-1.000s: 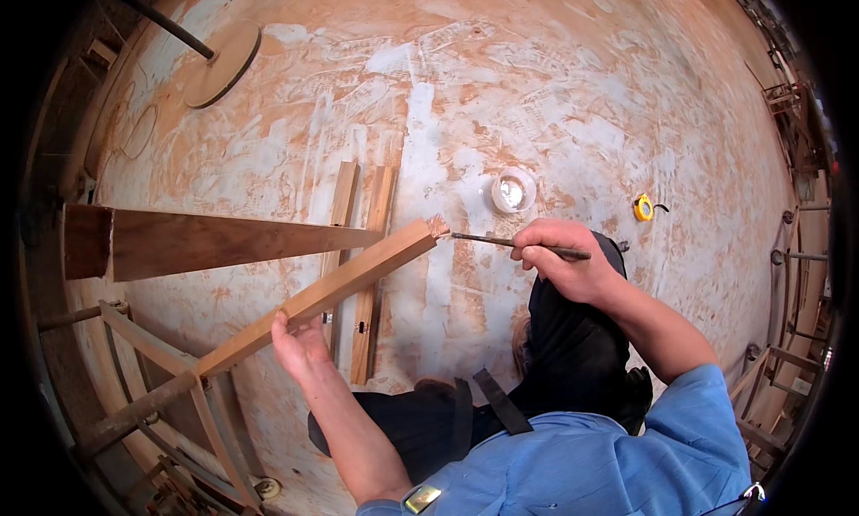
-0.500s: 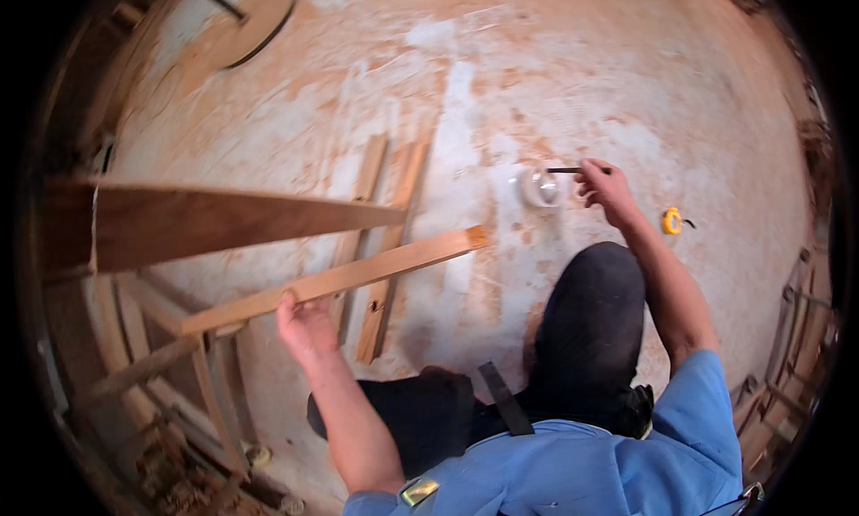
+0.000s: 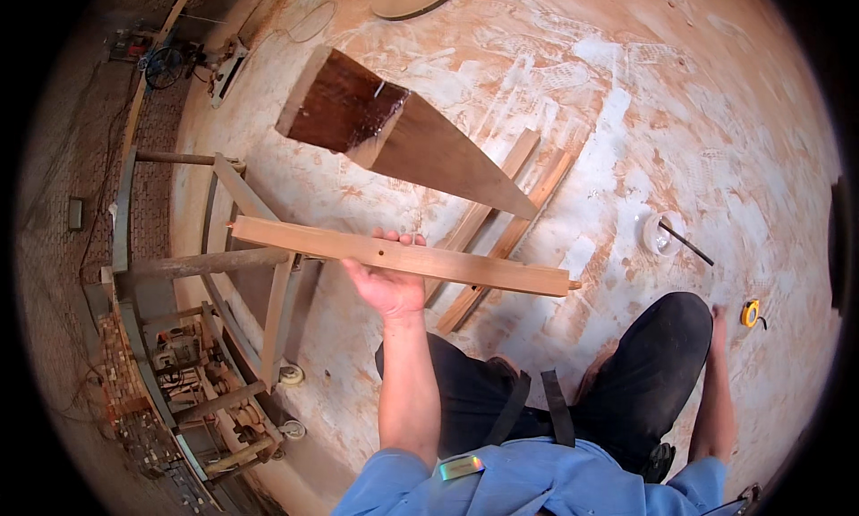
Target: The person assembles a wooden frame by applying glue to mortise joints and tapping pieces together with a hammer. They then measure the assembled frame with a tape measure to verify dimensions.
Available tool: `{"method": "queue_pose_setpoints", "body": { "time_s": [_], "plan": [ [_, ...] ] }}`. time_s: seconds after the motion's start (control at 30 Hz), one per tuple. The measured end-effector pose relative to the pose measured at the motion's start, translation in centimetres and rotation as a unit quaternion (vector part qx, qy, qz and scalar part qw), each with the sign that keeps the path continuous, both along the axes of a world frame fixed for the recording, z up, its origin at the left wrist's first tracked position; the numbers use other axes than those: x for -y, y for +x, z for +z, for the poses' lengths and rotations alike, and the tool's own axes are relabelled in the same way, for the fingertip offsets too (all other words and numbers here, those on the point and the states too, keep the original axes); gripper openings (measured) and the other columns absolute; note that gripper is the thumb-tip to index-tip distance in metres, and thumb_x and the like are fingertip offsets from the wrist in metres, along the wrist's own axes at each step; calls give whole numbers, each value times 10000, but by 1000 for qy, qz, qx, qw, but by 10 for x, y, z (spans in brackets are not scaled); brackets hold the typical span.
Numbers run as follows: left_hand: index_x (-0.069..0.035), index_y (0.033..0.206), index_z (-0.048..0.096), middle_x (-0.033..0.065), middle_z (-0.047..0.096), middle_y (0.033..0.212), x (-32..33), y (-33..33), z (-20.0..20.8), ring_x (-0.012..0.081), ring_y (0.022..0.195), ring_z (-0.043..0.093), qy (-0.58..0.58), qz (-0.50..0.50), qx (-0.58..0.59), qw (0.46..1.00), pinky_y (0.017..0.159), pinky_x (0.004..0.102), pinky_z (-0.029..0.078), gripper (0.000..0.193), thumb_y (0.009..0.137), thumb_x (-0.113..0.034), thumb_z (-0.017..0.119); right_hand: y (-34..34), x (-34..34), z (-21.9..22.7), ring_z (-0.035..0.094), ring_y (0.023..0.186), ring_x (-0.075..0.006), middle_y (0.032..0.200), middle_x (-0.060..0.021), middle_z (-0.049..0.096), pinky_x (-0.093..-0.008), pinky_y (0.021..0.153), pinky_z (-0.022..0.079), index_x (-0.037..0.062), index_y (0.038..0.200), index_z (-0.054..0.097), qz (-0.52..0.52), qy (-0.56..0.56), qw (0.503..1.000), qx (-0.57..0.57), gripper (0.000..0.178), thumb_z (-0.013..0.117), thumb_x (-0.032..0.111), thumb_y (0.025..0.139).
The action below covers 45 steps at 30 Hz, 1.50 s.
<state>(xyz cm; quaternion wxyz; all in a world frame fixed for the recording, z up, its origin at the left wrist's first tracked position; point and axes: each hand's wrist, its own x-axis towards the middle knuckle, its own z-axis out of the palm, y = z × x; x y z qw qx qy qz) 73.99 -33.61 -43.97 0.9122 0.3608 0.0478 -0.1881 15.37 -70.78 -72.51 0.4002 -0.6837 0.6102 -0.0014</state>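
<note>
L hand (image 3: pixel 391 288) clamped on wood bar (image 3: pixel 483 268) approx mid-length, both ends jutting past the grip. R hand (image 3: pixel 718 315) by R knee (image 3: pixel 676 328), mostly hidden (can't tell its grip from where I stand). Clear tub (image 3: pixel 658 243) on floor (image 3: pixel 743 158) w/ dark stick (image 3: pixel 691 246) leaning in it. Shiny tag (image 3: pixel 461 467) on shirt (image 3: pixel 573 471), unreadable.

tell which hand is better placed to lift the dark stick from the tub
Likely the right hand: though partly hidden by the knee, it's nearer the stick, while the left hand holds a wooden bar.
</note>
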Motion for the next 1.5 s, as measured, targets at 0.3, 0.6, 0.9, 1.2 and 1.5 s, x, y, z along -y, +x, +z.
{"method": "queue_pose_setpoints", "body": {
  "time_s": [0.3, 0.6, 0.9, 1.2, 1.5],
  "plan": [
    [-86, 1075, 526, 80, 552, 910, -34, -3, 49, 242, 857, 550, 131, 59, 154, 978, 849, 423, 457, 533, 852, -562, 611, -118, -122, -79, 613, 929, -401, 990, -258, 660, -467, 802, 468, -82, 1018, 622, -87, -36, 987, -130, 473, 486, 363, 930],
    [-97, 1146, 492, 77, 560, 909, -27, -22, 55, 239, 859, 557, 214, 91, 248, 941, 865, 425, 447, 361, 845, -250, 621, -102, -64, -26, 642, 975, -403, 981, -280, 664, -453, 837, 511, -54, 998, 650, -43, 130, 935, -326, 383, 649, 248, 762],
    [-82, 1114, 457, 105, 565, 836, -39, -48, 21, 239, 751, 579, 241, 205, 264, 911, 746, 427, 502, 353, 885, -316, 591, -56, -57, 24, 630, 539, -336, 699, -187, 626, -426, 451, 495, -66, 834, 607, 2, 264, 905, -335, 265, 625, 197, 808],
    [-102, 1075, 459, 91, 563, 832, -43, -52, -8, 231, 725, 555, 259, 225, 263, 902, 727, 427, 493, 329, 881, -326, 601, -65, -49, 16, 626, 544, -310, 718, -160, 612, -421, 380, 482, -48, 890, 568, 8, 304, 912, -275, 243, 601, 181, 818],
    [-111, 1015, 440, 68, 538, 821, -59, -43, -19, 234, 762, 542, 265, 236, 235, 905, 761, 433, 459, 301, 909, -372, 545, -61, -67, 44, 620, 619, -229, 831, -131, 628, -365, 433, 480, -22, 1049, 537, -42, 235, 950, -200, 324, 621, 173, 805]
  ]
}}
